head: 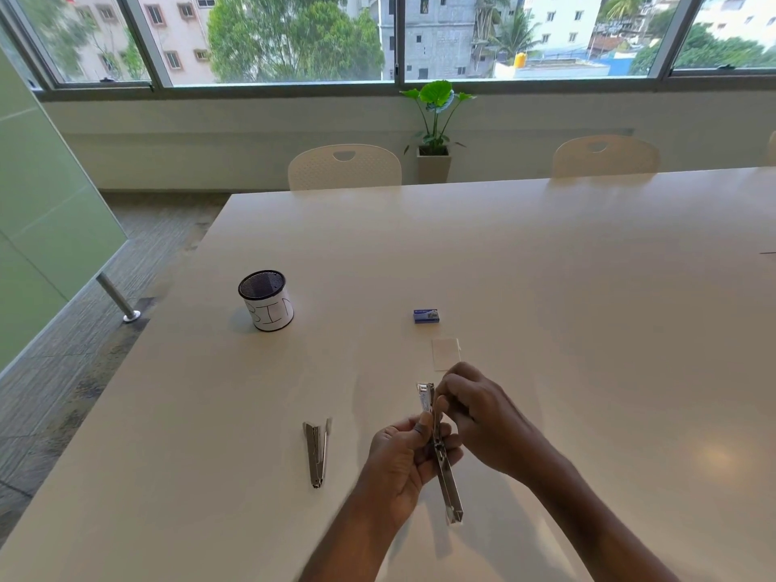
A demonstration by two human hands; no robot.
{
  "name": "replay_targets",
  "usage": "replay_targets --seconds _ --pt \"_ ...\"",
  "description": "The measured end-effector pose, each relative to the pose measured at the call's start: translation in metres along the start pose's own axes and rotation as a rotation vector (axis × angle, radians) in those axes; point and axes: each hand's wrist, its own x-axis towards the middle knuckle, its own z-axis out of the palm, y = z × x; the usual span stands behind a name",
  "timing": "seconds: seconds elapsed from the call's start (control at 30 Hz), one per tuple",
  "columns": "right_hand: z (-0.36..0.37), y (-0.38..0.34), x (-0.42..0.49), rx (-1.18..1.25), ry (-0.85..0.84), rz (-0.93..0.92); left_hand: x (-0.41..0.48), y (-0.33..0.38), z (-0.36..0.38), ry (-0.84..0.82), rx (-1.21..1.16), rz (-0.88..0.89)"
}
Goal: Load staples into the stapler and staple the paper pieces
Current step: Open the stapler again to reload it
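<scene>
Two staplers are in view. The opened stapler point(451, 493) is held above the near part of the counter point(546, 287), swung out into one long strip. One end points to 12 o'clock and the other to 5 o'clock, towards the person.

The left grip point(399, 455) is closed around the opened stapler's middle, at the hinge, with the thumb lying along the metal and the fingers wrapped behind. The right grip point(478, 417) comes in from 3 o'clock with its fingers curled. It pinches the far half of the same stapler just below the tip. Whether any staples sit between those fingertips cannot be told.

Taking the held stapler as the clock centre, the second stapler point(317, 453) lies flat on the counter at 9 o'clock, well apart from both hands, its two arms slightly spread at the far end.

One pale square of paper point(445, 354) lies at 12 o'clock, just beyond the right knuckles. Whether it is a single sheet or several stacked is unclear. One small blue staple box point(426, 316) lies further out on the same line.

One black mesh cup point(268, 304), wrapped in white paper lettered "BIN", stands at 10 o'clock.

Beyond the far edge of the counter stand two white chairs point(344, 168) and one potted plant point(436, 119).
</scene>
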Motion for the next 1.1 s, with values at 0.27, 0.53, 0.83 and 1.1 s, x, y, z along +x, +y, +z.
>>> replay_targets --seconds 0.27,0.53,0.83,1.1 --pt "-0.004 0.002 -0.001 -0.021 -0.011 -0.063 0.000 0.001 0.000 0.005 -0.018 -0.012" --pt "-0.009 0.004 -0.002 -0.002 -0.012 -0.134 0.004 0.004 -0.003 0.018 -0.038 -0.012" --pt "-0.010 0.013 -0.001 0.078 -0.014 -0.168 0.009 0.007 -0.009 0.024 -0.034 0.003" --pt "-0.008 0.014 0.005 0.169 0.031 -0.107 0.007 0.009 -0.007 -0.001 -0.036 -0.010"
